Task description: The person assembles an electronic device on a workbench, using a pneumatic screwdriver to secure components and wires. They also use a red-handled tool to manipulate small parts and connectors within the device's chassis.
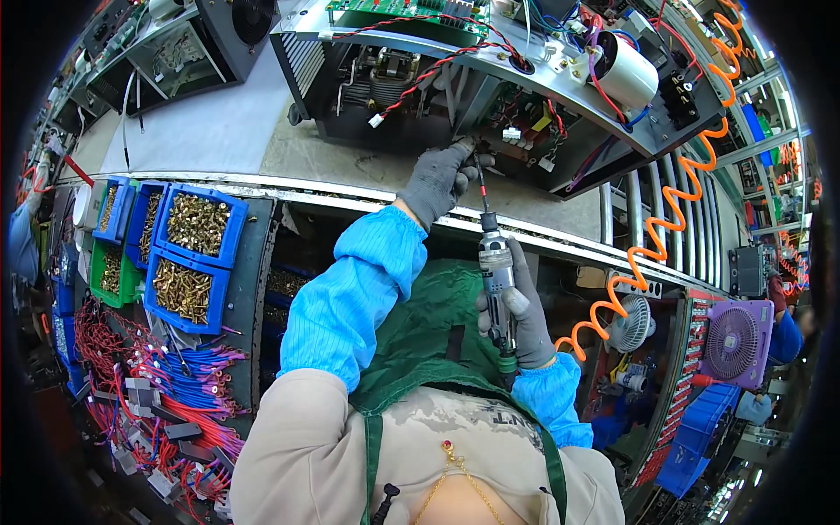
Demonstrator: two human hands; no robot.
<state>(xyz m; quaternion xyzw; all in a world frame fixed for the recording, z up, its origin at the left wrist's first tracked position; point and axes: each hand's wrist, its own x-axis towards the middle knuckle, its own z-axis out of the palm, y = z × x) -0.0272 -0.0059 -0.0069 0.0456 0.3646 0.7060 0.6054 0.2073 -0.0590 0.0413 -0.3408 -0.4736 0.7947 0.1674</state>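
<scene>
Blue bins of brass screws [197, 225] sit far left on the desk [210, 131]; the gloved left hand [437, 179] pinches the driver bit at the open metal chassis [560, 87]; the right hand [525, 319] is wrapped tight around the pneumatic screwdriver [496, 271]; its orange coiled hose [674, 219] trails right.

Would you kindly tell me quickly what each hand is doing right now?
Left hand: closed, steadying the bit of the screwdriver against the machine chassis.
Right hand: closed around the screwdriver's body.
</scene>
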